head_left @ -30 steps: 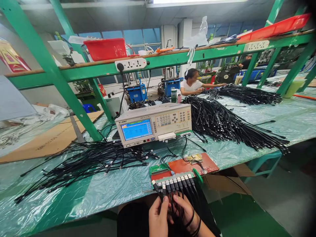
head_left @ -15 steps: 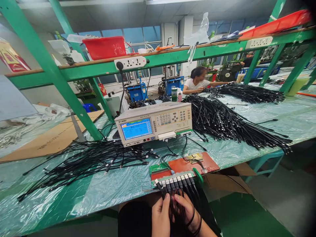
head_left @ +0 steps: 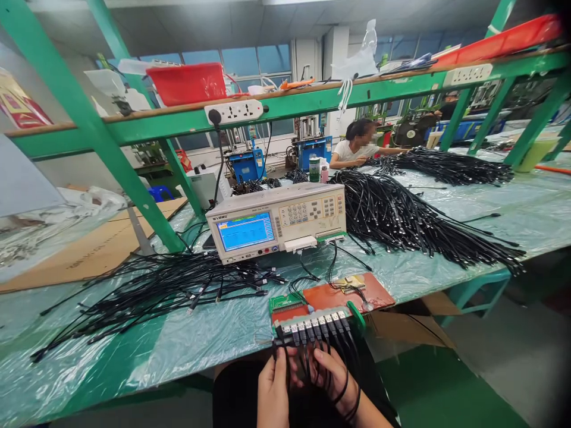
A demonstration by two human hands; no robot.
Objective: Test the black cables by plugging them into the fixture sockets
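My left hand (head_left: 273, 386) pinches a black USB cable (head_left: 281, 340) between thumb and fingers, its plug pointing up at the left end of the connector strip (head_left: 285, 321). Whether that plug is seated I cannot tell. Several black plugs (head_left: 317, 334) stand side by side along the strip, at the front of a reddish-brown board (head_left: 325, 297). My right hand (head_left: 334, 374) is closed on black cables (head_left: 341, 386) below the row, with some looped over the hand and wrist. A beige bench tester (head_left: 307, 217) with a lit blue screen stands behind the board, wired to it.
Loose black cables (head_left: 169, 294) lie left of the tester; a larger cable pile (head_left: 401, 223) spreads to the right. Above runs a green shelf frame (head_left: 307, 107) with a red bin (head_left: 187, 83). Across the table a co-worker (head_left: 354, 148) handles cables.
My left hand has moved left and slightly down with the cable, away from my right hand. The plug now sits at the strip's left end. My right hand has barely moved.
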